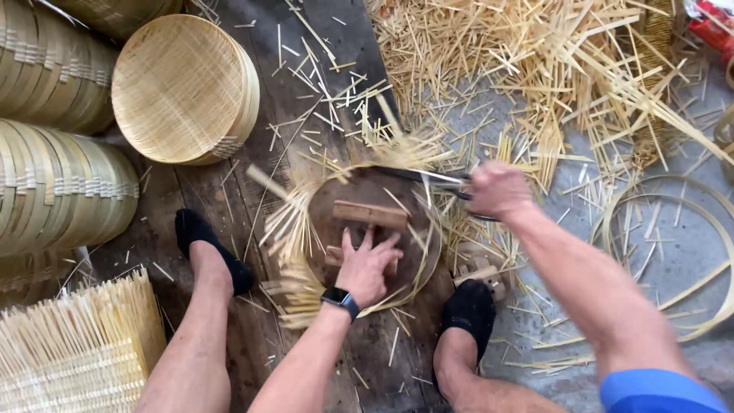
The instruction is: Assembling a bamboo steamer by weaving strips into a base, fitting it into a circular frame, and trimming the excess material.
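Observation:
My left hand (368,264), with a dark watch on the wrist, presses flat on a round dark wooden form (359,191) with a wooden block handle (369,214) on top. A woven bamboo mat (294,237) lies under the form, its loose strip ends sticking out around the rim. My right hand (495,190) is closed on a pair of shears (424,177) whose blades reach left over the far rim of the form, among the strip ends.
Finished bamboo trays (183,88) lean in stacks at the left. A flat woven mat (76,348) lies at lower left. Cut bamboo slivers (535,61) cover the floor at the top. Bamboo hoops (673,252) lie at right. My feet in black socks (210,248) flank the form.

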